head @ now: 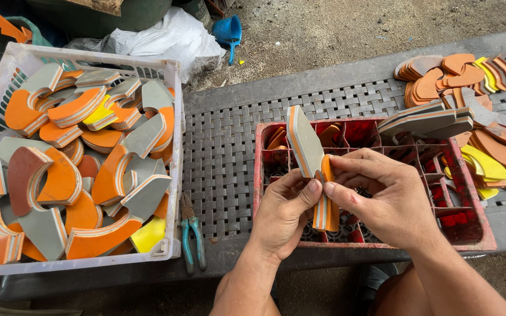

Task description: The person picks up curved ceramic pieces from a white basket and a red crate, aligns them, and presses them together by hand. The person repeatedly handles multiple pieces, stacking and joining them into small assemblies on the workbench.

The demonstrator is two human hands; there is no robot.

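My left hand (280, 212) and my right hand (385, 198) together hold a layered foam offcut (308, 153), grey on one face with orange and white stripes along its edge. The piece stands upright over a red compartment crate (471, 233). My left thumb and right fingers pinch it near its lower end, where an orange layer shows. Several more striped foam strips (424, 119) lie across the crate's back right corner.
A white plastic basket (175, 175) at the left is full of curved orange, grey and yellow foam offcuts. Teal-handled pliers (192, 230) lie beside it on the dark woven bench (224, 146). Thin separated foam layers (487, 105) are piled at the right. A blue scoop (229, 32) lies on the ground.
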